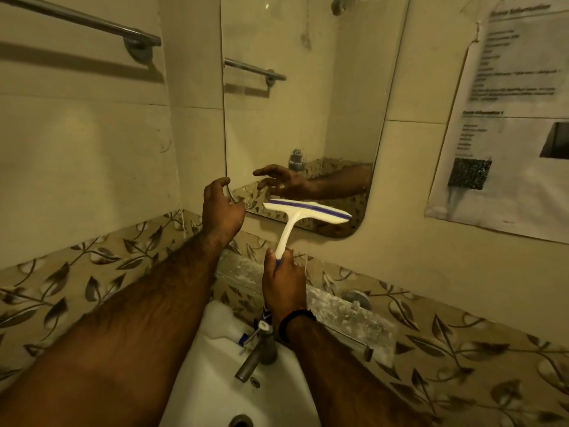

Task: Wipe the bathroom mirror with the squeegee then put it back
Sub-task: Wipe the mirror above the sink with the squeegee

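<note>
The squeegee point(303, 215) is held by the right hand point(284, 280), whose fingers are curled round the bottom end of the white handle, so that only that low end is gripped and the long stem stands free above the fist. The blade is carried in front of the bottom edge of the mirror point(308, 103), tilted down to the right; whether the rubber is touching the glass cannot be told. The left hand point(221, 208) is held empty, its fingers loosely spread and slightly bent, just beside the mirror's lower left corner; contact with the edge cannot be made out. With so low a grip the blade could be twisted off flat by pressure, and streaks would be left, or the handle could be slipped from the fingers and dropped into the sink point(215, 365) below, striking the tap point(255, 355). A tilted blade would also be likely to miss the corner strip. Smears could be put on the glass by the left fingers.
</note>
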`<action>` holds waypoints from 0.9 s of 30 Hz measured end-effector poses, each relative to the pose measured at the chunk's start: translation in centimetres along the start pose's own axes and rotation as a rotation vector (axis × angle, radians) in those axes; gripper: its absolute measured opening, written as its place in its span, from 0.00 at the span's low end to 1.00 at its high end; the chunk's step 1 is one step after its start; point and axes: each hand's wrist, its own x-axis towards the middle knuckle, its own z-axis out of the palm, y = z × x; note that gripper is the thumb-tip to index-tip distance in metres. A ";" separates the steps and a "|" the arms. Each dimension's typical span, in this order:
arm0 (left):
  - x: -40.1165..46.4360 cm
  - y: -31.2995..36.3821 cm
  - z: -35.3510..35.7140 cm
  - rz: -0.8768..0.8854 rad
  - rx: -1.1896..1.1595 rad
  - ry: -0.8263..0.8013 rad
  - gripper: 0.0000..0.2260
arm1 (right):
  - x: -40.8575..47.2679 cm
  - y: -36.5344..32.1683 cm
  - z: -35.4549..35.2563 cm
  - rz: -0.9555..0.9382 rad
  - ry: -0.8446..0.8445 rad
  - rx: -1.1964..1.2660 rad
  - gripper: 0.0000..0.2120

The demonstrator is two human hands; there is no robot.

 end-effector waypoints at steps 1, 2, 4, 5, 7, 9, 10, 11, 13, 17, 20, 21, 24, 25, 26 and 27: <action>-0.1 0.0 0.0 0.000 0.000 -0.003 0.27 | -0.2 0.1 0.1 0.011 -0.001 0.014 0.17; -0.1 0.1 0.1 0.000 -0.001 -0.006 0.27 | -0.4 0.2 0.2 0.016 -0.001 0.020 0.18; -0.3 0.1 0.1 -0.005 0.002 -0.007 0.27 | -0.7 0.3 0.2 0.023 -0.009 0.009 0.18; -0.3 0.0 0.0 -0.007 0.006 -0.006 0.27 | -0.8 0.4 0.1 0.027 -0.014 0.002 0.18; -0.4 -0.2 0.0 -0.010 0.008 -0.007 0.27 | -1.1 0.5 0.2 0.035 -0.015 -0.010 0.17; -0.6 -0.2 0.0 -0.014 0.008 -0.011 0.27 | -1.5 0.7 0.2 0.049 -0.016 -0.018 0.17; -0.7 -0.2 0.1 -0.016 0.007 -0.011 0.27 | -1.7 0.8 0.2 0.054 -0.020 -0.022 0.17; -0.7 -0.2 0.1 -0.015 0.007 -0.011 0.27 | -2.0 0.9 0.2 0.056 -0.027 -0.027 0.17; -0.8 -0.2 0.1 -0.008 0.008 -0.012 0.26 | -2.4 1.2 0.2 0.056 -0.046 -0.038 0.17; -0.8 -0.5 0.0 -0.005 0.004 -0.024 0.26 | -2.9 1.6 0.1 0.074 -0.071 -0.031 0.18; -0.5 -0.4 0.1 0.002 0.007 -0.021 0.27 | -2.9 1.2 -0.2 0.032 -0.081 -0.032 0.18; -0.3 -0.3 0.2 0.003 0.010 -0.019 0.27 | -2.6 0.8 -0.4 -0.005 -0.079 -0.042 0.18; 0.5 0.3 0.2 0.005 -0.002 -0.007 0.28 | -0.5 -1.3 -1.3 -0.112 -0.029 -0.055 0.17; 0.8 0.6 0.1 0.013 -0.010 -0.002 0.28 | 0.6 -2.4 -1.8 -0.143 -0.006 -0.047 0.16; 1.2 0.9 0.1 0.023 -0.020 0.002 0.28 | 1.8 -3.5 -2.3 -0.173 0.014 -0.040 0.16; 1.5 1.2 0.1 0.029 -0.028 0.002 0.29 | 3.0 -4.6 -2.7 -0.198 0.027 -0.032 0.15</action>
